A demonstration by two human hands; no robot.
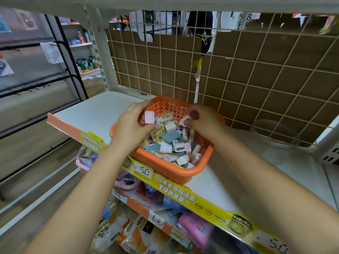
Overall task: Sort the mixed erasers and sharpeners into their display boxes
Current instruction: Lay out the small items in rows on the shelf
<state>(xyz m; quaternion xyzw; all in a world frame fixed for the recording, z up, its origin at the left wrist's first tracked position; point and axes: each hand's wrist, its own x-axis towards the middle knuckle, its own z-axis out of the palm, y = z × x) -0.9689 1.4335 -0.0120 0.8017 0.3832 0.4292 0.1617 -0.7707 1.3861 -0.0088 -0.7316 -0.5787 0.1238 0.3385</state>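
Orange basket [170, 169]; each hand, left [131, 125], right [203, 121], pinches one pink piece.

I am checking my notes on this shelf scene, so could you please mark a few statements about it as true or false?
1. The orange basket sits on the white shelf. True.
2. The left hand holds a blue item. False: its fingers pinch a pink rectangular item.
3. The right hand holds a small pink item. True.
4. The basket is empty. False: it holds many mixed small items.
5. A clear glass bowl stands to the basket's right. True.
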